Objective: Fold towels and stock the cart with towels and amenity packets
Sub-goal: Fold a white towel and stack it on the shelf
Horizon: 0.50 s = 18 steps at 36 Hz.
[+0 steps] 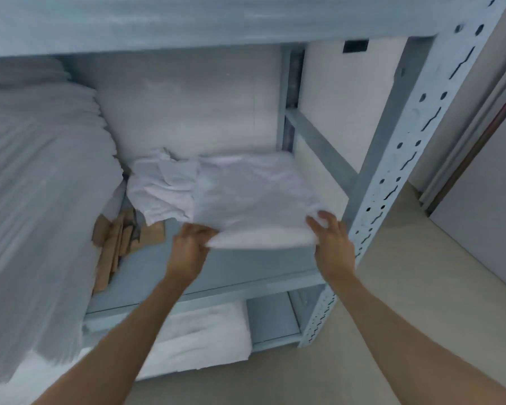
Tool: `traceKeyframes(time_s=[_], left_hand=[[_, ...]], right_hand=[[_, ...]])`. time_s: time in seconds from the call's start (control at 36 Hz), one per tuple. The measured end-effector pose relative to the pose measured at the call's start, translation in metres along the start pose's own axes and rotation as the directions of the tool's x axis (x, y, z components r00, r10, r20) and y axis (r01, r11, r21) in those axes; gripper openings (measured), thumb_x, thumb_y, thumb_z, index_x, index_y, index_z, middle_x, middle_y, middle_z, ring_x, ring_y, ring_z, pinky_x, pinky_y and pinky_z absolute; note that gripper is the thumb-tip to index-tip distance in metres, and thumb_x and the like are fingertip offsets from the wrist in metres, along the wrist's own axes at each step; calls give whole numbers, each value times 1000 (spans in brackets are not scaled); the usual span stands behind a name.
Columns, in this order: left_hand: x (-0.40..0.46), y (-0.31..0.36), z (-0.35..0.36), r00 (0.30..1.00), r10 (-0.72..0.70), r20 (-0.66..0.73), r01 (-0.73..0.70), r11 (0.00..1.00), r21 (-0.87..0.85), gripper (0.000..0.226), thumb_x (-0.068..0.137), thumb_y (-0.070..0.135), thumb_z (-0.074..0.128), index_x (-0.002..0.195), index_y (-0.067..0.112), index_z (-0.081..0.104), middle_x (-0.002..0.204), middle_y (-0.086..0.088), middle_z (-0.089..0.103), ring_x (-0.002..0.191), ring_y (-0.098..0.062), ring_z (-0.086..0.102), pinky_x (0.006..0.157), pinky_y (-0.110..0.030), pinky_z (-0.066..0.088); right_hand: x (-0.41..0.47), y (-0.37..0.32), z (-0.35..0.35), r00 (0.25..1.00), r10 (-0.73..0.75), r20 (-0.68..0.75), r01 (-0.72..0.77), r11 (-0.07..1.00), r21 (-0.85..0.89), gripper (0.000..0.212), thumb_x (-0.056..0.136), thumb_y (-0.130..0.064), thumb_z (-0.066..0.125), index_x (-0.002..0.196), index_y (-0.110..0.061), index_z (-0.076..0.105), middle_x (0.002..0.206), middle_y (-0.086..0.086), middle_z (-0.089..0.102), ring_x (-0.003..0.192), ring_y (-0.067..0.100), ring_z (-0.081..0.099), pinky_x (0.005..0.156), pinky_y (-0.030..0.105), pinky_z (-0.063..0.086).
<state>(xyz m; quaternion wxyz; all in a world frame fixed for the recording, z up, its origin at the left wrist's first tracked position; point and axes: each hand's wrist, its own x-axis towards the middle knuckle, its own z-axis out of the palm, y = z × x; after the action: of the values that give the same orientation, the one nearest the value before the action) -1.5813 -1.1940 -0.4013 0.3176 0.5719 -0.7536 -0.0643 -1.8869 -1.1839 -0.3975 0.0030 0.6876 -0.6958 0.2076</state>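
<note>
A folded white towel (254, 200) lies on the middle shelf (216, 276) of a grey metal rack. My left hand (187, 247) grips the towel's near left corner, and my right hand (330, 238) pinches its near right corner. The near edge is lifted slightly off the shelf. Crumpled white cloths (161, 188) sit just left of the towel. Brown paper amenity packets (117, 244) lie in a loose pile at the shelf's left front.
A tall stack of white linen (41, 200) fills the left side. More folded white towels (205, 337) rest on the shelf below. The rack's perforated upright post (392, 176) stands at the right, with beige floor (392, 302) beyond.
</note>
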Motion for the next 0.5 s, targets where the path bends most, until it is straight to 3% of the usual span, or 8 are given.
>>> traceKeyframes(time_s=[0.06, 0.11, 0.19, 0.36, 0.42, 0.5], left_hand=[[-29, -17, 48, 993, -53, 101, 51, 998, 20, 45, 62, -16, 79, 101, 6, 79, 98, -18, 75, 94, -43, 66, 83, -45, 55], [-60, -32, 85, 982, -109, 157, 106, 994, 31, 46, 65, -16, 77, 102, 11, 80, 100, -14, 75, 96, -39, 65, 82, -42, 55], [-87, -44, 109, 971, -189, 149, 190, 982, 10, 59, 68, -25, 65, 109, 14, 78, 107, -7, 69, 100, -32, 57, 86, -33, 48], [-74, -40, 94, 938, -239, 252, 237, 971, 39, 52, 74, -17, 61, 113, 15, 74, 102, -4, 52, 100, -23, 45, 87, -29, 45], [-74, -38, 89, 936, -232, 266, 221, 973, 70, 50, 70, -9, 71, 116, 11, 71, 106, -7, 53, 102, -27, 48, 86, -38, 49], [-74, -31, 88, 933, -188, 307, 134, 973, 189, 64, 56, 22, 95, 116, 14, 72, 99, -10, 59, 89, -34, 57, 68, -44, 50]], right_hand=[[-24, 19, 47, 979, 54, 197, -45, 998, -52, 75, 86, 12, 53, 147, -31, 41, 156, -4, 25, 135, 22, 35, 77, 32, 53], [-51, 34, 79, 950, 80, 302, -67, 996, -53, 78, 87, 10, 51, 150, -32, 34, 158, -4, 20, 138, 19, 31, 87, 33, 54], [-71, 44, 99, 951, 75, 298, -78, 997, -2, 81, 84, 10, 50, 151, -31, 32, 158, -5, 16, 138, 19, 28, 88, 31, 53], [-56, 41, 94, 936, 127, 328, -185, 971, 153, 74, 73, 11, 53, 137, -25, 42, 141, -4, 22, 127, 21, 37, 82, 31, 52], [-54, 39, 94, 931, 135, 340, -174, 981, 85, 76, 75, 3, 59, 143, -22, 35, 143, -1, 22, 127, 25, 36, 91, 35, 49], [-53, 39, 95, 914, 139, 380, -87, 985, -151, 93, 82, -29, 68, 155, -24, 11, 151, 7, 13, 132, 28, 34, 102, 41, 43]])
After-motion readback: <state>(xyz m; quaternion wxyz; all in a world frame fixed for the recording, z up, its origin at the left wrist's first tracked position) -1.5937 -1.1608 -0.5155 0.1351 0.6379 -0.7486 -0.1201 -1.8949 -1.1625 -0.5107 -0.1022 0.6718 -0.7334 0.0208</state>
